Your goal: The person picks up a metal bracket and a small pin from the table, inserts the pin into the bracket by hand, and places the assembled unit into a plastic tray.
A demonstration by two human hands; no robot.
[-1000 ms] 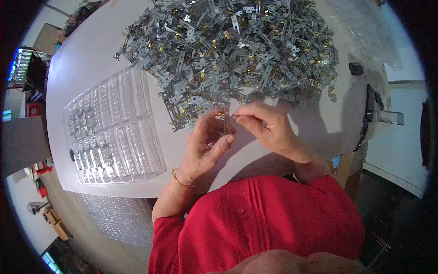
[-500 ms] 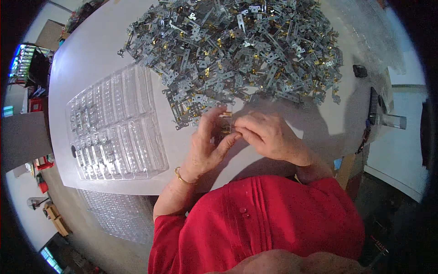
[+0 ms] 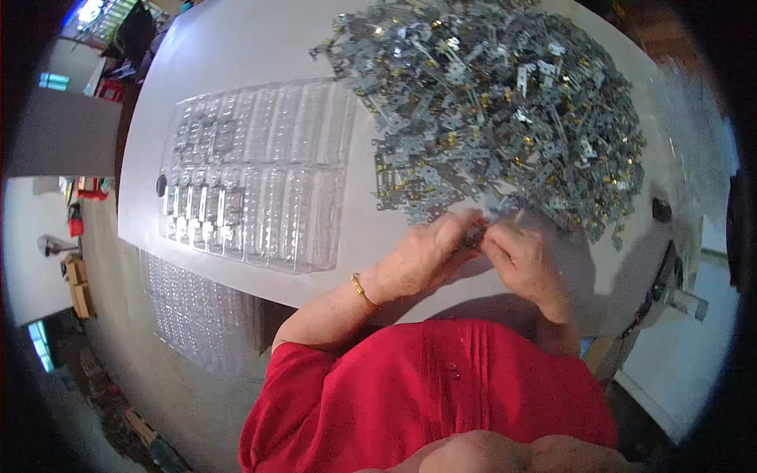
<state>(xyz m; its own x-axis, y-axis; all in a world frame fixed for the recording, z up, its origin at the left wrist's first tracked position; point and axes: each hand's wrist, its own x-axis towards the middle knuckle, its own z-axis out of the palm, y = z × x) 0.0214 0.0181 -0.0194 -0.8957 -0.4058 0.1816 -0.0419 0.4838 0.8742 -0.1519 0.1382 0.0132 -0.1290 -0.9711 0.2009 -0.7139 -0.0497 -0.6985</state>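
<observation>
A large heap of small grey metal brackets with some brass-coloured bits (image 3: 505, 110) covers the far middle and right of the white table. At the near edge of this heap, my hands meet fingertip to fingertip. My left hand (image 3: 426, 254) is closed around a small metal bracket (image 3: 474, 234), mostly hidden by the fingers. My right hand (image 3: 527, 264) pinches at the same spot; its fingertips touch the bracket's end. To the left lies a clear plastic tray (image 3: 303, 177) with rows of slots; metal brackets (image 3: 206, 203) sit in its left-hand slots.
Stacked clear trays (image 3: 201, 315) stand below the table's left front edge. A small dark round object (image 3: 162, 186) lies beside the tray. At the right are a black block (image 3: 661, 209), a clear tube (image 3: 688, 304) and clear plastic sheeting (image 3: 686, 134).
The whole view has swung, so the table and tray appear farther right and higher. My left fingers, spread around the metal piece before, have closed over it.
</observation>
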